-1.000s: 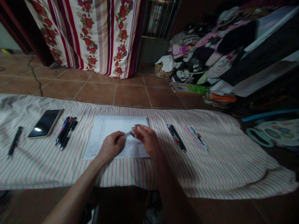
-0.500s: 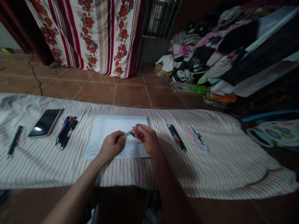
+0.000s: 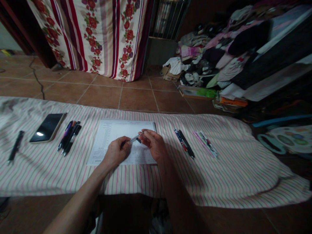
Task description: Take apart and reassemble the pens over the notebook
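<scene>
Over a spiral notebook with a printed sheet (image 3: 102, 143), my two hands hold a slim pen (image 3: 134, 139) with a clear-looking barrel. My left hand (image 3: 116, 152) is closed round its left end. The fingertips of my right hand (image 3: 154, 145) pinch its other end, which tilts up and away. A small dark piece (image 3: 138, 140) shows just under the right fingers; I cannot tell whether it belongs to the pen. Right of the notebook lie two dark pens (image 3: 184, 143) and a pair of pale and pink pens (image 3: 206, 144). A bunch of several pens (image 3: 69, 138) lies to the left.
A phone (image 3: 48, 127) and a single black pen (image 3: 16, 148) rest at the far left of the striped cloth (image 3: 243, 169). Beyond are a tiled floor (image 3: 136, 99), a floral curtain (image 3: 102, 39) and a heap of clothes (image 3: 214, 55).
</scene>
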`<state>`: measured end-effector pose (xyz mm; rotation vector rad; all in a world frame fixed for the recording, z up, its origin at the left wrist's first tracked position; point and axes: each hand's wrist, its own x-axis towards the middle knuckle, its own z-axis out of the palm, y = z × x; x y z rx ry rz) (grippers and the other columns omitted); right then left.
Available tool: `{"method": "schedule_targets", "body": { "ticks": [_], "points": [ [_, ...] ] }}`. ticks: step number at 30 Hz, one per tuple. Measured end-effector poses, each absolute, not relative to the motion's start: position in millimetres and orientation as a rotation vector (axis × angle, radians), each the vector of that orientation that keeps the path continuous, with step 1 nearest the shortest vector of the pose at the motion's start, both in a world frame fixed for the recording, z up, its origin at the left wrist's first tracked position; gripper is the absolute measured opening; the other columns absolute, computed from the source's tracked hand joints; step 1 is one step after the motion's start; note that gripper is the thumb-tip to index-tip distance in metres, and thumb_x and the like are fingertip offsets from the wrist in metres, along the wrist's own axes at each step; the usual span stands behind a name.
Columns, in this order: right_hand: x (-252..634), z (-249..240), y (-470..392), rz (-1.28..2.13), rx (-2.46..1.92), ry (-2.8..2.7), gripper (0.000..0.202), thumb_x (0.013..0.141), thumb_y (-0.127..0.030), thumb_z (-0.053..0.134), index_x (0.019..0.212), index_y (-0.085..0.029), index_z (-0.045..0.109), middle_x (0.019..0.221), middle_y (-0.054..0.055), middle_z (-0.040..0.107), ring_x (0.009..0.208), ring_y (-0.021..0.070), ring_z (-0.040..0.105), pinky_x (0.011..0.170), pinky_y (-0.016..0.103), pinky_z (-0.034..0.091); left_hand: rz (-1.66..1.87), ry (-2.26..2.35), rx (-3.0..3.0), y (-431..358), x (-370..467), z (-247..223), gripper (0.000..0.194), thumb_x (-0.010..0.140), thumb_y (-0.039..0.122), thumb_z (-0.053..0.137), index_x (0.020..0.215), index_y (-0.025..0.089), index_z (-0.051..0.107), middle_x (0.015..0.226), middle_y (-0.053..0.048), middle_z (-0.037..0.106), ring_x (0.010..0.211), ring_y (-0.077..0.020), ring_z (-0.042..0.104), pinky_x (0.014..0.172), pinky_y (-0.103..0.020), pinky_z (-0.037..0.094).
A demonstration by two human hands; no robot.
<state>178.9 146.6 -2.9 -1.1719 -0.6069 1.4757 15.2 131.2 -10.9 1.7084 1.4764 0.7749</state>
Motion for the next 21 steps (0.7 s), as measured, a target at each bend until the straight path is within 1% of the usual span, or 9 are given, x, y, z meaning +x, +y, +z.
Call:
{"method": "schedule_targets", "body": {
  "ticks": [5,10,15,21],
  "points": [
    [179.4,-4.2,146.3,1.469,-1.162,-0.622,0.017,0.071,-0.027,0.07,0.083,-0.016,0.067,0.08,0.004,0.072,0.065,0.0109,0.068,0.052,0.015,0.052,0.757,1.501,1.716,130.9,16.2,-8.6,0.026,0.082,0.03,0.044,0.089,0.016,0.065,0.072,-0.004,0.066,0.065,-0.016,0.058,0.063,-0.026,0.043],
    [180.6,-7.8,146.2,1.457,-1.161,-0.674,0.019,0.071,-0.029,0.069,0.086,-0.017,0.067,0.083,0.005,0.073,0.068,0.0116,0.068,0.054,0.016,0.053,0.743,1.51,1.732,130.9,16.7,-6.5,0.027,0.082,0.03,0.043,0.088,0.016,0.065,0.071,-0.003,0.065,0.065,-0.0158,0.058,0.063,-0.026,0.043],
    [181.1,-8.7,146.2,1.455,-1.158,-0.691,0.022,0.07,-0.031,0.07,0.087,-0.017,0.067,0.084,0.004,0.073,0.067,0.0109,0.068,0.054,0.016,0.052,0.747,1.518,1.738,131.1,16.5,-7.8,0.027,0.082,0.029,0.044,0.089,0.015,0.065,0.075,-0.004,0.067,0.068,-0.0166,0.059,0.066,-0.027,0.043],
    [181.4,-7.7,146.4,1.436,-1.176,-0.722,0.025,0.068,-0.034,0.071,0.086,-0.018,0.068,0.085,0.004,0.073,0.066,0.0122,0.068,0.053,0.018,0.051,0.738,1.524,1.748,131.5,16.6,-8.8,0.025,0.082,0.029,0.044,0.089,0.016,0.065,0.074,-0.003,0.066,0.067,-0.0162,0.059,0.065,-0.027,0.043]
  ]
}}
